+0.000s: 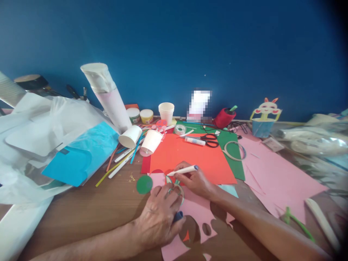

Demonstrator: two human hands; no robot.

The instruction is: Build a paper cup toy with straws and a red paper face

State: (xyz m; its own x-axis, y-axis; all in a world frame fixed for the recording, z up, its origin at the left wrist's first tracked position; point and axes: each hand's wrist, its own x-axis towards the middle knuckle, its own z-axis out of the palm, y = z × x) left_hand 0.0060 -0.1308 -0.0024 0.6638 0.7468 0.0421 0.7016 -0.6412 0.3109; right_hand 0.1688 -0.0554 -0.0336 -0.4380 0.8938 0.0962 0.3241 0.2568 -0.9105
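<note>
My right hand (193,179) is closed around a white marker (185,170) with a blue end, its tip pointing left and down toward the paper. Beneath both hands lies pink paper (197,206) with round holes cut out of it. My left hand (160,214) is closed, its fingers pressing a ring that looks like a tape roll (182,194) onto this paper. A dark blue cap (178,216) sits by the left thumb. A green paper disc (144,184) lies left of the fingers, and orange paper (190,152) is spread just beyond.
Black-handled scissors (211,140) and a glue stick (195,141) rest on the orange paper. Paper cups (151,141) and coloured strips stand to the left, near a plastic bag (29,145). A blue cup figure (263,127) stands at the back right; pink sheets (282,174) lie before it.
</note>
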